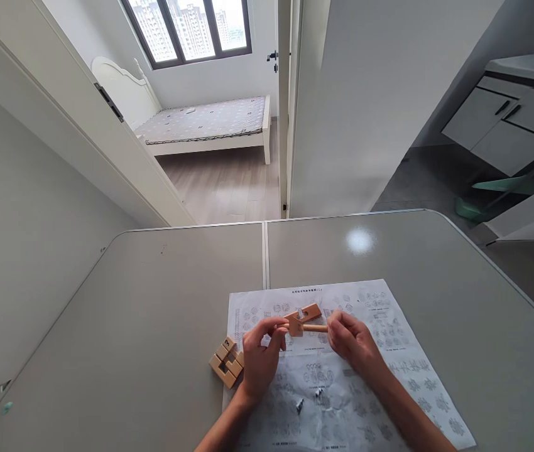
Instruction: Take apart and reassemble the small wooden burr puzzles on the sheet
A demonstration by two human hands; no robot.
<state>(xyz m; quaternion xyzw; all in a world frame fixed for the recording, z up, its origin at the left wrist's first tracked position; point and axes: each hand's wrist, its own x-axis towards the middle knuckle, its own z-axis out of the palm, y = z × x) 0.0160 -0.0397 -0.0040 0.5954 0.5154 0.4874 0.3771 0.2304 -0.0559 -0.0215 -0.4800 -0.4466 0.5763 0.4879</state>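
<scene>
My left hand (261, 356) and my right hand (352, 342) are both pinched on a small wooden puzzle assembly (303, 319), a notched block with a thin bar running through it. They hold it just above a printed instruction sheet (389, 351) spread on the grey table (154, 314). The left fingers grip the bar's left end, the right fingers its right end. Several more notched wooden puzzle pieces (227, 362), one marked with a number, lie stacked on the table beside my left wrist.
The table has a seam down its middle and a rounded far right corner. Small dark bits (301, 405) lie on the sheet near me. Beyond the table an open doorway shows a bed (210, 122); cabinets (502, 122) stand at the far right.
</scene>
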